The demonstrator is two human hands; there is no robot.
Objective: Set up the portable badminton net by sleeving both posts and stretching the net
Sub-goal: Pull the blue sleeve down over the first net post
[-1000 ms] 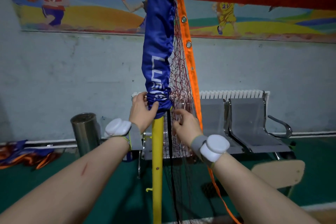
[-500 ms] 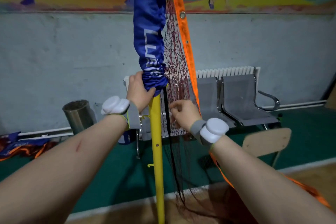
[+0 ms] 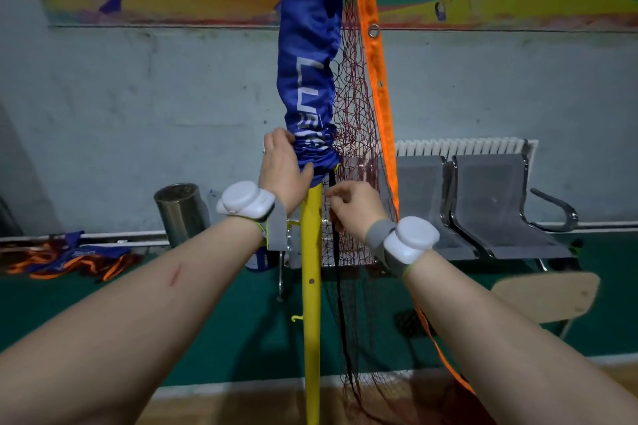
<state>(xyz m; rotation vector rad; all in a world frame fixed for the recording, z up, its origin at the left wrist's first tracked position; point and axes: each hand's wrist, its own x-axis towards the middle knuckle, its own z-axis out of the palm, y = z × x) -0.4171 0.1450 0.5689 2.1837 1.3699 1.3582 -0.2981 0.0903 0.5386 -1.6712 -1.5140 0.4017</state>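
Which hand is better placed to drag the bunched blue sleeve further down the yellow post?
Left, likely. The left hand wraps the bunched hem of the blue fabric sleeve on the yellow tubular post; the right hand pinches the thin black cord instead.

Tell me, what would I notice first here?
A bright yellow post stands upright in the middle, a shiny blue sleeve bunched over its upper part. The left hand grips the sleeve's crumpled bottom end; the right hand pinches the dark red net just beside the post. An orange band with eyelets slants down the net's right edge.
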